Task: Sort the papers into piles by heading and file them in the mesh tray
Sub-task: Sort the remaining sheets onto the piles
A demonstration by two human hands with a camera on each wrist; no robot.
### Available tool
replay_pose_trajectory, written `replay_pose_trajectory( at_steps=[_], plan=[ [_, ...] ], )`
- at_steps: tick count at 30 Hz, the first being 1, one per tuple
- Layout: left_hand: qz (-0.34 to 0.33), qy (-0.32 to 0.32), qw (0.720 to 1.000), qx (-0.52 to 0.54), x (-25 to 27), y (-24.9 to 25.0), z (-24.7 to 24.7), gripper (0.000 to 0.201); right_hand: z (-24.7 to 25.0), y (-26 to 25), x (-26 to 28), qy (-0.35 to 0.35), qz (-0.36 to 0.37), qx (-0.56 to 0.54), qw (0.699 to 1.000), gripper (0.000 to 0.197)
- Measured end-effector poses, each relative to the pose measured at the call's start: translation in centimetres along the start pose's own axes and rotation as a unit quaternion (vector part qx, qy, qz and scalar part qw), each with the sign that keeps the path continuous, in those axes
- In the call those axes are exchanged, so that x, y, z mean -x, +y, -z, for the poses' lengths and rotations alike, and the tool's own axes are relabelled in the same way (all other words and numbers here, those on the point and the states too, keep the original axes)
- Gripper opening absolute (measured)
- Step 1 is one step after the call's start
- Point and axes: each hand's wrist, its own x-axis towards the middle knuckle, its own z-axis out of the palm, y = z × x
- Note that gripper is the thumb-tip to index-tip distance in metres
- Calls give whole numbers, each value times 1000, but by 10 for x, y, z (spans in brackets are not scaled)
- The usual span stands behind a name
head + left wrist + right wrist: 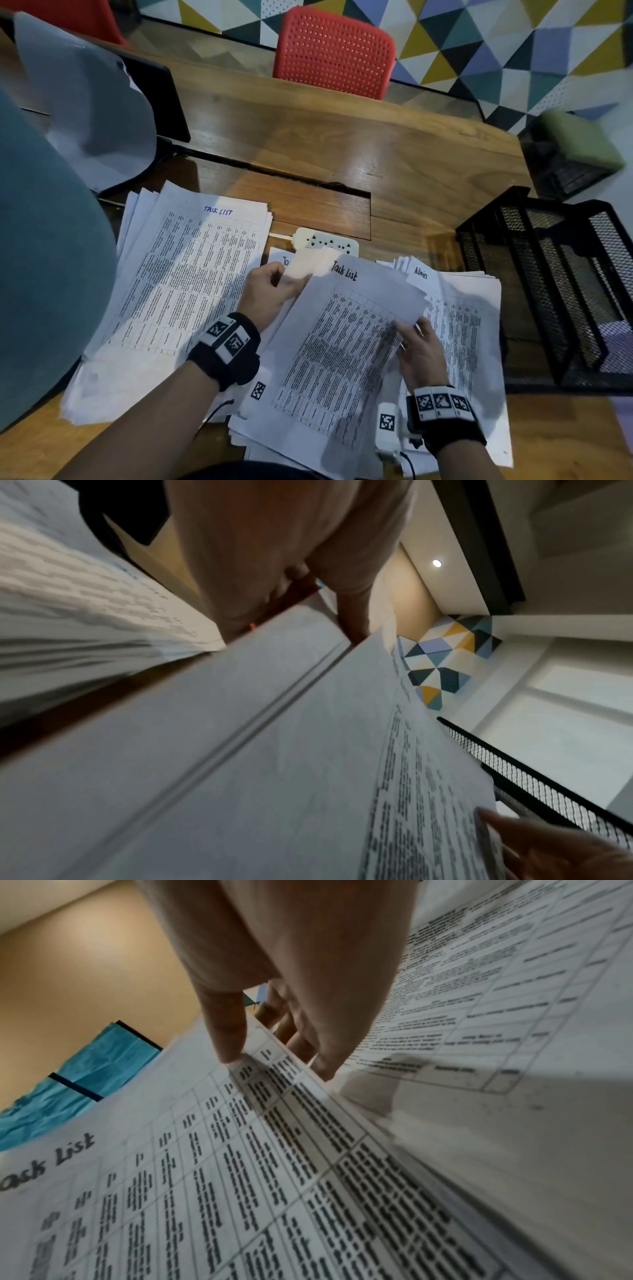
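Observation:
In the head view three paper piles lie on the wooden table (342,144). The left pile (191,274) is headed "Task List" in blue. The right pile (469,325) is headed "Admin". Over the middle pile a sheet headed "Task List" (342,342) is raised and tilted. My left hand (291,281) pinches its top left corner. My right hand (409,334) pinches its right edge, with the thumb (232,1053) on top and the fingers beneath the sheet (240,1177). The black mesh tray (548,274) stands at the right, beyond the Admin pile; its rim (548,791) shows in the left wrist view.
A white power strip (327,241) lies just behind the middle pile. A person in teal (44,240) sits close at the left, with a loose sheet (85,102) beside them. A red chair (334,51) faces the far edge. A small mesh holder (575,150) stands far right.

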Motion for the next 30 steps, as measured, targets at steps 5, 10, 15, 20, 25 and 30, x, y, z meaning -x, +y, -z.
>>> replay_pose_trajectory(
  at_steps=[5, 10, 15, 20, 25, 30],
  plan=[
    [52, 14, 998, 39, -5, -6, 1, 39, 3, -1, 2, 18, 18, -15, 1000, 14],
    [68, 46, 996, 20, -7, -14, 4, 37, -2, -6, 9, -34, -15, -4, 999, 15],
    [46, 28, 996, 72, 1, 0, 2, 9, 5, -3, 0, -64, -26, -110, 992, 36],
    [43, -140, 983, 106, 6, 10, 2, 44, 13, 9, -9, -15, 7, 64, 998, 28],
    [76, -218, 970, 80, 8, 2, 7, 86, -9, 13, -7, 17, -52, 109, 993, 31],
    [74, 8, 997, -24, 0, 7, 2, 59, -1, 7, -5, 11, -60, 103, 993, 38]
  ],
)
